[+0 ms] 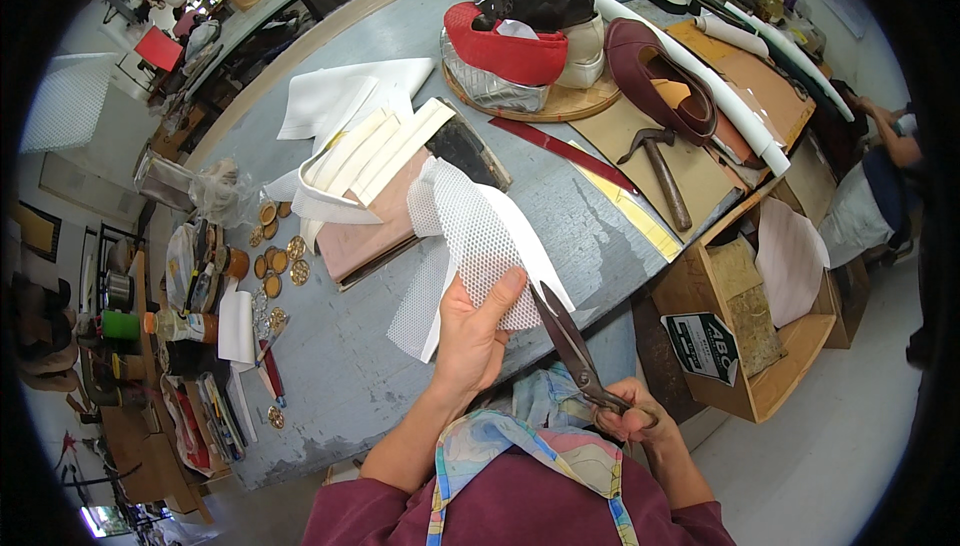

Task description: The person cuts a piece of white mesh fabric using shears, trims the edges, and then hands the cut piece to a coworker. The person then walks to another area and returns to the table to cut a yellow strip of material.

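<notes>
My left hand (478, 331) pinches a piece of white perforated mesh material (465, 226) between thumb and fingers, above the near edge of the table. Smooth white material shows along the mesh's right side. In my right hand (630, 414) are dark metal scissors (573, 346), with fingers at the handle loops. Their blades point up and to the left, and the tips lie at the right edge of the white material, close to my left thumb. Behind the mesh, cream strips (375, 161) rest on a pinkish-brown book-like block (365, 246).
A hammer (662, 176) and a dark red strip (560, 151) lie to the right, near red (515, 51) and maroon shoe uppers (655, 81). Several round gold pieces (298, 271) are at the left. An open wooden drawer (755, 386) juts out at the right, with another person (880, 176) beyond.
</notes>
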`<state>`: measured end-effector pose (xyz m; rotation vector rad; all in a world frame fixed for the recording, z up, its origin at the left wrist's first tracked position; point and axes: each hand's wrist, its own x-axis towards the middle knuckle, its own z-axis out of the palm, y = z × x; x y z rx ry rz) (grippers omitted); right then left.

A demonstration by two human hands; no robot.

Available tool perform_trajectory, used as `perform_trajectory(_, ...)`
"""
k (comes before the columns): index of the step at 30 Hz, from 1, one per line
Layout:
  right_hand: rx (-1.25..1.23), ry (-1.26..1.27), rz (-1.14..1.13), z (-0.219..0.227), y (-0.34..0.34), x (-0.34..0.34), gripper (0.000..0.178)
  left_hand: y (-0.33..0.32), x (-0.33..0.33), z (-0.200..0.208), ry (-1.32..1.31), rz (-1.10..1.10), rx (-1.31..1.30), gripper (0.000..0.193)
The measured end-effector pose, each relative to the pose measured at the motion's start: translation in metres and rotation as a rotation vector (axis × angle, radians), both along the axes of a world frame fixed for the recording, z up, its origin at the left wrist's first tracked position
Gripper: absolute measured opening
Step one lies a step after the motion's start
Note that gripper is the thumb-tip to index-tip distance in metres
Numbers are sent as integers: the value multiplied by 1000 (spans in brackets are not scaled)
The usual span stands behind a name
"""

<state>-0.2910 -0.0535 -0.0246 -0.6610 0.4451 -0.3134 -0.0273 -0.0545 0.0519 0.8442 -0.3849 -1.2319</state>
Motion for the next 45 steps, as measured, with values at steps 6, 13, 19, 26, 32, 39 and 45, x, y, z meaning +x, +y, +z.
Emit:
perform_trajectory(6,-51,77,-10,-3,2,-1,57,0,2,-1,0,25,22,22)
perform_trajectory(13,-76,91,18,0,3,-3,63,0,2,-4,8,70,24,19)
perform_trajectory(19,-74,6,27,-1,2,-3,68,0,1,-4,17,65,24,19)
perform_trajectory(26,-24,6,34,-7,2,-3,71,0,-1,-5,49,53,14,20)
perform_trajectory(32,-49,5,25,-8,5,-3,73,1,0,-8,38,48,19,20)
perform_trajectory(39,-31,8,22,-6,3,-3,71,2,0,-10,38,47,23,22)
perform_trajectory(45,-7,-25,9,-10,4,-6,68,1,-2,-11,30,46,28,22)
